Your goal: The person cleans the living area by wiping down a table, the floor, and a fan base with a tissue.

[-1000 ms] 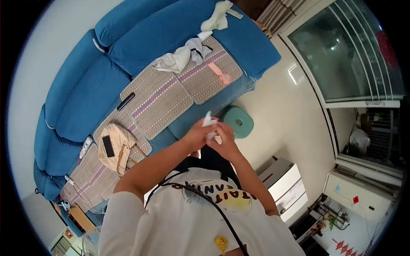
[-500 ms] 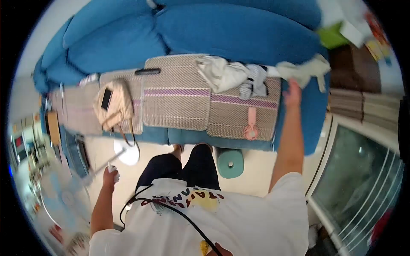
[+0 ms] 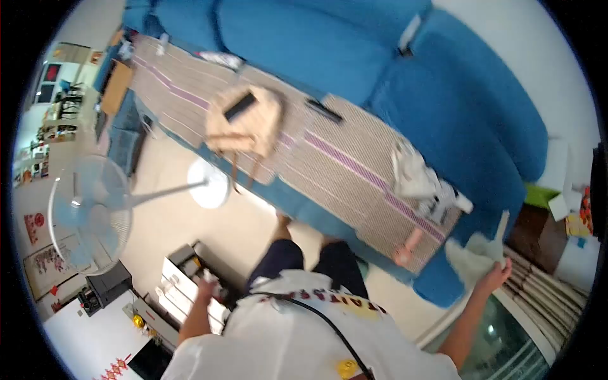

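My right hand [image 3: 496, 277] is out at the far right, its fingers closed on a pale cream cloth [image 3: 472, 258] beside the end of the sofa. The kind of garment cannot be made out. Low on the left, my left hand [image 3: 206, 288] is closed round a small white item [image 3: 209, 275], too blurred to name. On the sofa lie a bunched cream garment [image 3: 413, 172] and a grey-and-white striped cloth [image 3: 438, 206]. A pink handheld fan [image 3: 405, 251] rests near the front edge of the sofa mat.
The blue sofa [image 3: 304, 38] carries woven mats [image 3: 345, 168], a beige backpack [image 3: 269, 120] with a phone [image 3: 240, 106] on it, and a black remote-like object [image 3: 324, 111]. A standing fan [image 3: 95, 215] is at left. A glass door [image 3: 506, 335] and curtain [image 3: 538, 282] are at right.
My view has swung round, so the sofa now slants down to the right. My right hand and the cream cloth have moved off the sofa's end. My left hand still holds the white item.
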A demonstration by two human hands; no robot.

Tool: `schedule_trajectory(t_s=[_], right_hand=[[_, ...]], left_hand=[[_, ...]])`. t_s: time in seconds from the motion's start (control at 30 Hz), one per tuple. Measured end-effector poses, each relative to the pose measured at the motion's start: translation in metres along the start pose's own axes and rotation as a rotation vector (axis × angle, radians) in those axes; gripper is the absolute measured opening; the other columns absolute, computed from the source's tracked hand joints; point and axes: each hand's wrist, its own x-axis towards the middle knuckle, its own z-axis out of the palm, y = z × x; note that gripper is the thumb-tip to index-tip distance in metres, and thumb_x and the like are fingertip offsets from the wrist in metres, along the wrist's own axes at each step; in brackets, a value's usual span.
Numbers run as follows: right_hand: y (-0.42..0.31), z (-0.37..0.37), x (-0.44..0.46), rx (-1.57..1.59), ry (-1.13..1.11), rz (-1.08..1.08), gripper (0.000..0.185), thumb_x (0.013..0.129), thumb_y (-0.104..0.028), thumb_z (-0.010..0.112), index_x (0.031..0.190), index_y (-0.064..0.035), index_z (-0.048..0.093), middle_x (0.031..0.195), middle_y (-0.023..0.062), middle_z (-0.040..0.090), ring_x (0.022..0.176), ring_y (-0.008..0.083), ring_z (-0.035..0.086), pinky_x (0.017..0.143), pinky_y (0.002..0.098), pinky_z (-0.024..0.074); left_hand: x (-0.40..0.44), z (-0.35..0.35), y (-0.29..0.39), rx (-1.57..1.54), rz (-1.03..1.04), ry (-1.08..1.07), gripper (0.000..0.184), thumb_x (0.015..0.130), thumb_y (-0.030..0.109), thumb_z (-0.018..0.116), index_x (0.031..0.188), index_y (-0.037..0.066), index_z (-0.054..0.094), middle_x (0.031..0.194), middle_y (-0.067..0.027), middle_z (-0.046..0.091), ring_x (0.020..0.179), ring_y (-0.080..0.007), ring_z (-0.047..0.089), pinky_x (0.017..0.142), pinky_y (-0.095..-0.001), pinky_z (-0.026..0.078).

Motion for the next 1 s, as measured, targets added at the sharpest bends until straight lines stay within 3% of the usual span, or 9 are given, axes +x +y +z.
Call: schedule_trajectory(t_s=[0.17,0.37,0.47,0.6,0.63,0.67,0.77,0.93,1.0], right_hand=[[0.087,0.209,-0.127,0.170,-0.751,0.416,0.029,0.079,-0.004,0.052,0.107,-0.0052,0.057,0.098,0.0077,0.057,0.090,0.0183,0.054,0.077,0.0317,0.0468],[-0.312,0.393,-0.505,1.094,-1.819,0.576,0.050,0.081,-0.004,0.054,0.128,-0.0023,0.035,0.113,0.0126,0.051,0.099,0.0219,0.054,0.084,0.0343,0.0456],[-0.408,0.392,-0.591,1.407,-1.949,0.181,0.047,0.073,-0.010,0.064,0.116,-0.0008,0.047,0.106,0.0116,0.057,0.093,0.0174,0.054,0.079,0.0294,0.0435],[-0.371,0.363,-0.571,1.022,-2.113,-0.372,0.029,0.084,-0.023,0.057,0.102,-0.0012,0.058,0.090,0.0061,0.062,0.084,0.0100,0.057,0.074,0.0242,0.0445],[-0.336,0.370,-0.566,0.886,-1.957,-0.598,0.028,0.085,-0.023,0.057,0.104,-0.0019,0.058,0.094,0.0059,0.062,0.086,0.0096,0.056,0.076,0.0250,0.0448],[-0.301,0.361,-0.552,0.656,-2.070,-0.160,0.031,0.086,-0.026,0.057,0.107,-0.0022,0.058,0.098,0.0058,0.061,0.091,0.0124,0.056,0.079,0.0258,0.0451],[-0.134,0.326,-0.499,0.282,-1.757,-0.028,0.033,0.087,-0.016,0.053,0.117,-0.0019,0.051,0.110,0.0068,0.056,0.103,0.0165,0.052,0.090,0.0311,0.0413],[0.059,0.121,-0.434,-0.301,-1.198,0.135,0.023,0.085,-0.014,0.056,0.106,-0.0059,0.056,0.098,0.0050,0.057,0.089,0.0148,0.054,0.078,0.0265,0.0433],[0.104,0.043,-0.436,-0.254,-0.900,0.517,0.021,0.083,-0.015,0.056,0.103,-0.0092,0.056,0.087,0.0036,0.059,0.077,0.0135,0.056,0.065,0.0239,0.0425]], left_hand=[[0.024,0.015,0.085,-0.176,0.104,-0.094,0.032,0.073,0.008,0.060,0.105,0.007,0.054,0.081,-0.0060,0.057,0.069,-0.0173,0.058,0.053,-0.0304,0.046],[0.056,-0.005,0.195,-0.348,0.388,-0.310,0.032,0.075,0.005,0.061,0.107,0.007,0.053,0.085,-0.0041,0.058,0.074,-0.0150,0.057,0.062,-0.0277,0.047],[0.084,-0.018,0.223,-0.326,0.413,-0.388,0.033,0.077,0.004,0.059,0.108,0.006,0.051,0.086,-0.0052,0.058,0.074,-0.0153,0.058,0.062,-0.0283,0.048],[0.119,-0.027,0.236,-0.069,0.391,-0.439,0.032,0.075,0.004,0.057,0.107,0.004,0.050,0.085,-0.0051,0.056,0.073,-0.0149,0.056,0.063,-0.0294,0.048],[0.137,-0.033,0.230,0.010,0.389,-0.419,0.033,0.074,0.006,0.058,0.106,0.004,0.051,0.085,-0.0053,0.056,0.073,-0.0153,0.056,0.063,-0.0298,0.047],[0.155,-0.036,0.223,0.085,0.431,-0.390,0.035,0.071,0.008,0.060,0.104,0.005,0.052,0.085,-0.0060,0.057,0.075,-0.0169,0.057,0.063,-0.0311,0.047],[0.201,-0.039,0.217,0.342,0.626,-0.297,0.037,0.069,0.012,0.065,0.104,0.004,0.054,0.087,-0.0114,0.061,0.076,-0.0211,0.059,0.067,-0.0336,0.048],[0.200,-0.027,0.255,0.560,0.778,-0.311,0.043,0.066,0.022,0.069,0.102,0.004,0.055,0.091,-0.0177,0.062,0.083,-0.0323,0.060,0.074,-0.0381,0.047],[0.168,-0.017,0.282,0.699,0.875,-0.245,0.044,0.066,0.024,0.068,0.103,0.005,0.055,0.092,-0.0187,0.061,0.086,-0.0342,0.059,0.076,-0.0394,0.046]])
